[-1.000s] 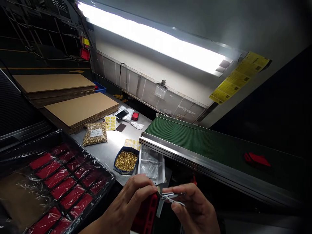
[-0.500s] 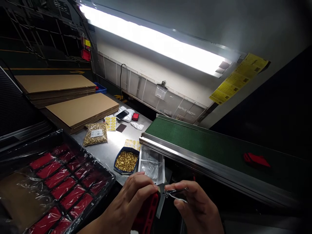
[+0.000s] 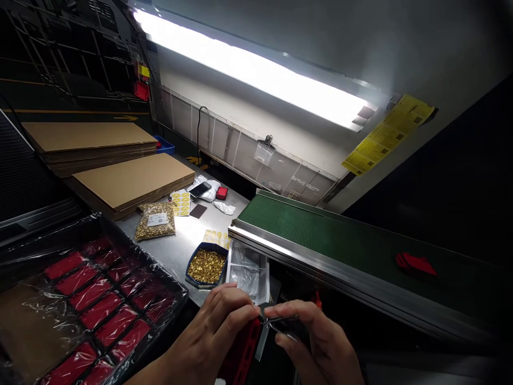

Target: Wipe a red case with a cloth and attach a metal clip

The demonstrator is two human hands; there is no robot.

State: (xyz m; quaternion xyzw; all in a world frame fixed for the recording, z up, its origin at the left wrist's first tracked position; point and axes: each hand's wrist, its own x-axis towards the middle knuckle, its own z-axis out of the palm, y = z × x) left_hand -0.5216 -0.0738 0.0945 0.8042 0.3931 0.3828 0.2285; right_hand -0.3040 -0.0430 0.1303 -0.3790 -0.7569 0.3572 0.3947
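My left hand (image 3: 214, 329) is closed round a red plastic case (image 3: 245, 355) with slots along its edge, held low in front of me. In my right hand (image 3: 320, 337), pinched between thumb and fingers, is a small shiny metal nail clipper (image 3: 281, 321). Its jaws meet the upper corner of the red case, close by my left fingertips. Whether the jaws bite on anything there is too small to tell. Just beyond my hands stand a white divided tray (image 3: 262, 294) with clear plastic bags and a dark blue bin (image 3: 192, 278) of small gold-coloured metal parts.
At left, a plastic-lined black crate (image 3: 176, 294) contains rows of red pieces. A bag of gold parts (image 3: 156, 222), stacked cardboard sheets (image 3: 136, 179) and a phone (image 3: 200, 189) lie on the metal table (image 3: 180, 264). A green conveyor belt (image 3: 296, 222) carries a red piece (image 3: 417, 263).
My right hand has moved left, bringing the nail clipper from just beside the red case up against its corner. The red piece on the conveyor sits slightly further left in view.
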